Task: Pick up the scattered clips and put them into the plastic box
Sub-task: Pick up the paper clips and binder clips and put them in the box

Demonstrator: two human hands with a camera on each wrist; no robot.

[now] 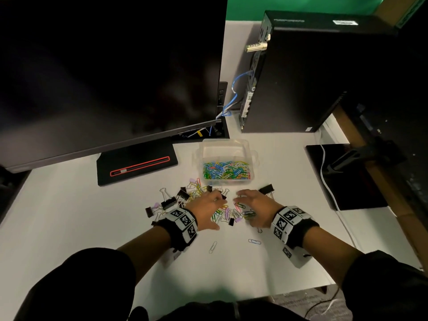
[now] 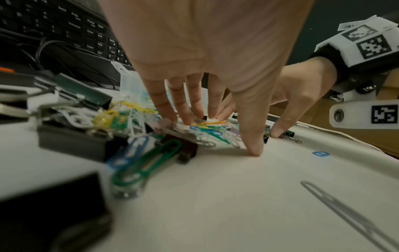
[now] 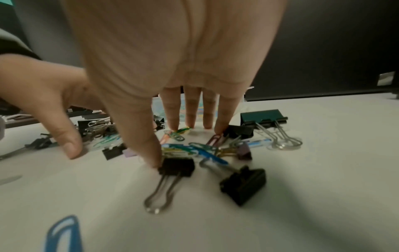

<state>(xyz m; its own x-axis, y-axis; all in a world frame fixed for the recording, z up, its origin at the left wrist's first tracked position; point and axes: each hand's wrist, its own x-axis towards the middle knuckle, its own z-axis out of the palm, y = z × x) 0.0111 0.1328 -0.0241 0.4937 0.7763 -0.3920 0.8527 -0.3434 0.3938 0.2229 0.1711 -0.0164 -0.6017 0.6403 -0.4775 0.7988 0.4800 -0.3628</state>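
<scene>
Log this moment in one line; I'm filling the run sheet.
hands: left hand, right hand spread over clip pile | plastic box: partly filled | strays: two paper clips

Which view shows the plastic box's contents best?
The head view: the plastic box sits open, coloured paper clips covering its floor. Both wrist views catch only blurred slivers of it behind the fingers.

Clear plastic box [image 1: 225,148] holds green, blue, yellow and red paper clips [image 1: 226,170]. Binder clips [image 1: 170,202] are black, a few seemingly lilac. White desk [image 1: 69,216]; black-and-white checked wristbands [image 1: 183,222].
</scene>
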